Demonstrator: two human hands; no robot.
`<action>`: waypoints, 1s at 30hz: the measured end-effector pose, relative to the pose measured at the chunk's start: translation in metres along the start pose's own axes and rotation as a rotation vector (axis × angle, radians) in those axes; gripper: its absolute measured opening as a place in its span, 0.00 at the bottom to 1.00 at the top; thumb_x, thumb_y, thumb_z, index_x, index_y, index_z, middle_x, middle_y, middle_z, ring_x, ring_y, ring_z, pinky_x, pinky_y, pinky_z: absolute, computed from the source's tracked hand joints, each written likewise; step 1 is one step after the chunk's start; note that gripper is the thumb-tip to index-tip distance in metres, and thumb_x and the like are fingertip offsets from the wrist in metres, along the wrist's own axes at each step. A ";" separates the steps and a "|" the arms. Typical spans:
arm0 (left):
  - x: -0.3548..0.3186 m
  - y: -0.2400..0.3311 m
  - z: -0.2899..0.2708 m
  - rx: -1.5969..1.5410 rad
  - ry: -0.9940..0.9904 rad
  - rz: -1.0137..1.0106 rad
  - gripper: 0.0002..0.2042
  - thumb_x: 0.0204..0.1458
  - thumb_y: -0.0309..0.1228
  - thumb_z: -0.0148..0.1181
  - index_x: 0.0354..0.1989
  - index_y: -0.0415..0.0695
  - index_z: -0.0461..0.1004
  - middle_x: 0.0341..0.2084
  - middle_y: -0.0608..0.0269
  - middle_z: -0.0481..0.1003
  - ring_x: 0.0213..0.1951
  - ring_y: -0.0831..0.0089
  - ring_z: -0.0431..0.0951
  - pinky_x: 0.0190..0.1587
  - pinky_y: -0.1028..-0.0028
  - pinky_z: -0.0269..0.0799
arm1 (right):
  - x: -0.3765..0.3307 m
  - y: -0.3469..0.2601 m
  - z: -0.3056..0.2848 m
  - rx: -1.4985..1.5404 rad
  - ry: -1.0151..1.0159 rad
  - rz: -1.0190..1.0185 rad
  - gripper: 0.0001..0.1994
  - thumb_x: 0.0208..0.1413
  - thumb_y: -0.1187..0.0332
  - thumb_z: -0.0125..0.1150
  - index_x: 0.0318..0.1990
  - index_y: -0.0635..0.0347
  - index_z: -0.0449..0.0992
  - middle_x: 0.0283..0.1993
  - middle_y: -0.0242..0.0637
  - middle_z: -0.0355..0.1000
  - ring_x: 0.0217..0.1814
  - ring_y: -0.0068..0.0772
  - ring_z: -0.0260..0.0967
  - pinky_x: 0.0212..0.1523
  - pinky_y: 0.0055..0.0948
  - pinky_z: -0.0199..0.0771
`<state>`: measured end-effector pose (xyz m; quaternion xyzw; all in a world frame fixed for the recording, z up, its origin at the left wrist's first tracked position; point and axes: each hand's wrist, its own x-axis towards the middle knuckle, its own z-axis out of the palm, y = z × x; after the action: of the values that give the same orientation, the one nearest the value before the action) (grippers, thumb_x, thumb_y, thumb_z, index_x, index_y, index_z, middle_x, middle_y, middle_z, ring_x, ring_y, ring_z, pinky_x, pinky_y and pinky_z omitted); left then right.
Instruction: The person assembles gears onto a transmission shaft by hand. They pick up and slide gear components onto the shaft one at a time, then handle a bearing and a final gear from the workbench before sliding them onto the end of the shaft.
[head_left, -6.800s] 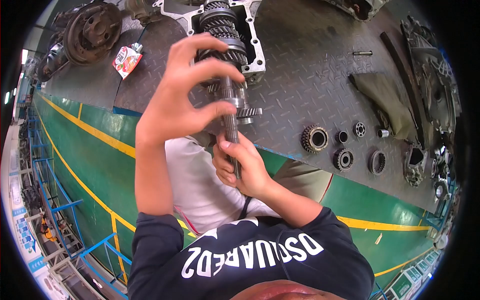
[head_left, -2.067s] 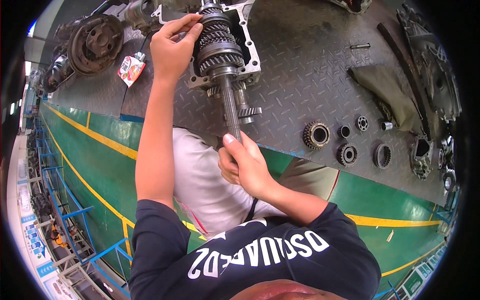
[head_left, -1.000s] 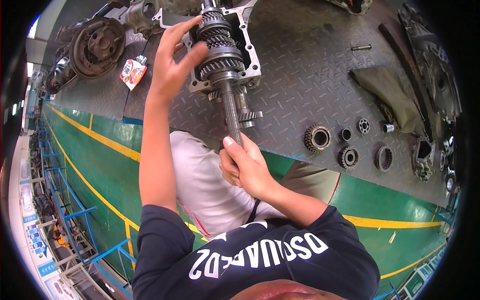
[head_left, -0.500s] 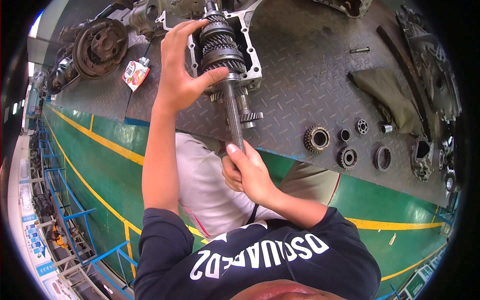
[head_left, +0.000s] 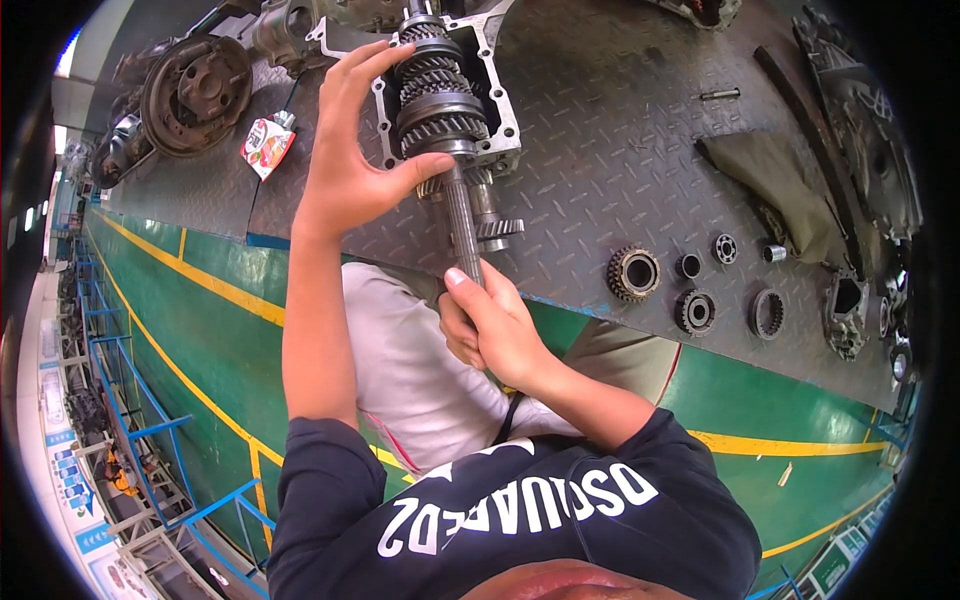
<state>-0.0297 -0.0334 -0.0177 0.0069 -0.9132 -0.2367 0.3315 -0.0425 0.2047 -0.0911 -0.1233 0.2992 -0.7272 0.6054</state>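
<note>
Steel splined shaft (head_left: 462, 222) sticks out of the housing (head_left: 506, 127) on the table (head_left: 590, 180). I see right hand (head_left: 495, 325) grasping its free end; left hand (head_left: 345, 178), fingers spread, beside the gears (head_left: 445, 132), contact unclear.

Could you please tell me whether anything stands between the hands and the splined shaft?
Nothing visible blocks the right hand, which grips the splined shaft. By the open left hand, the housing's left rim shows between palm and gears, but fingers and thumb extend across it.
</note>
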 end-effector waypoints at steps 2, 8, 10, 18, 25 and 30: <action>0.002 0.005 0.001 0.097 0.036 0.059 0.46 0.38 0.39 0.87 0.70 0.45 0.73 0.69 0.53 0.70 0.71 0.56 0.68 0.74 0.58 0.62 | -0.002 0.001 0.001 0.009 0.006 0.002 0.14 0.81 0.59 0.46 0.40 0.54 0.60 0.21 0.25 0.59 0.15 0.17 0.55 0.16 0.23 0.59; -0.002 0.013 0.009 0.149 0.147 0.142 0.38 0.39 0.34 0.86 0.63 0.42 0.77 0.64 0.52 0.75 0.66 0.55 0.73 0.70 0.59 0.67 | -0.008 0.007 0.002 0.069 0.026 0.007 0.13 0.81 0.60 0.47 0.41 0.53 0.60 0.22 0.24 0.58 0.16 0.15 0.53 0.17 0.22 0.56; -0.005 0.011 0.012 0.175 0.172 0.162 0.36 0.40 0.34 0.85 0.61 0.41 0.77 0.63 0.53 0.75 0.66 0.56 0.73 0.70 0.59 0.67 | -0.009 0.004 0.007 0.093 0.016 0.017 0.12 0.81 0.60 0.47 0.42 0.54 0.59 0.22 0.24 0.58 0.16 0.15 0.53 0.17 0.22 0.56; -0.004 0.008 0.017 0.239 0.267 0.216 0.27 0.41 0.36 0.82 0.52 0.47 0.81 0.57 0.61 0.79 0.58 0.57 0.76 0.62 0.59 0.68 | -0.010 0.003 0.009 0.125 -0.018 0.012 0.12 0.81 0.60 0.47 0.44 0.54 0.59 0.22 0.24 0.57 0.16 0.15 0.51 0.17 0.22 0.55; -0.007 0.003 0.021 0.262 0.312 0.256 0.24 0.41 0.37 0.82 0.48 0.48 0.82 0.55 0.63 0.80 0.55 0.59 0.76 0.60 0.60 0.68 | -0.015 -0.010 0.019 0.190 -0.004 0.048 0.12 0.81 0.59 0.48 0.43 0.53 0.59 0.22 0.24 0.56 0.16 0.16 0.51 0.17 0.23 0.54; -0.006 0.016 0.019 0.303 0.249 0.197 0.27 0.41 0.32 0.86 0.50 0.42 0.80 0.55 0.56 0.80 0.58 0.58 0.78 0.61 0.62 0.73 | -0.011 -0.008 0.009 0.130 0.003 0.036 0.13 0.81 0.58 0.47 0.43 0.53 0.59 0.21 0.24 0.56 0.16 0.15 0.50 0.16 0.23 0.54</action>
<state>-0.0345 -0.0099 -0.0270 -0.0036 -0.8866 -0.0605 0.4586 -0.0417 0.2136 -0.0768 -0.0771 0.2545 -0.7343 0.6246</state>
